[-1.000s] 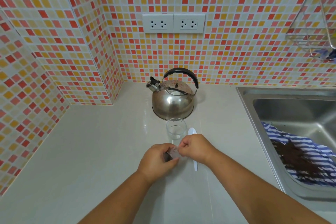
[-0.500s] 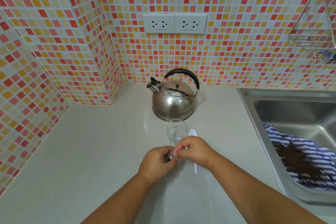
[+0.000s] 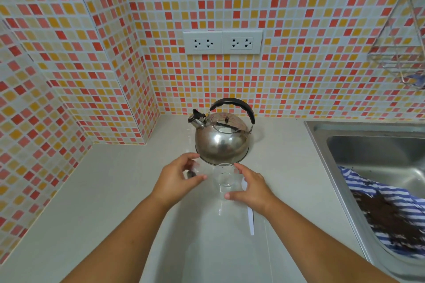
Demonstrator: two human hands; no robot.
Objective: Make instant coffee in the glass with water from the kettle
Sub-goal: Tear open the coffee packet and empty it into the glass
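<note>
An empty clear glass (image 3: 224, 178) stands on the pale counter (image 3: 110, 202), just in front of a steel kettle (image 3: 222, 140) with a black handle. My left hand (image 3: 177, 179) is left of the glass, its fingers closed on a small clear coffee packet (image 3: 192, 173) with dark contents. My right hand (image 3: 249, 187) curves around the glass's right side with fingers apart; I cannot tell whether it touches the glass. A white plastic spoon (image 3: 250, 220) lies on the counter, its bowl partly hidden under my right hand.
A steel sink (image 3: 368, 145) is set into the counter at the right, with a blue-striped cloth (image 3: 391, 204) carrying a dark stain. Tiled walls close off the back and left. Two sockets (image 3: 223, 42) and a wire rack (image 3: 400, 53) hang on the back wall.
My hands, which were together on the packet near the counter's front, have separated and moved forward. The left carries the packet; the right has gone to the glass.
</note>
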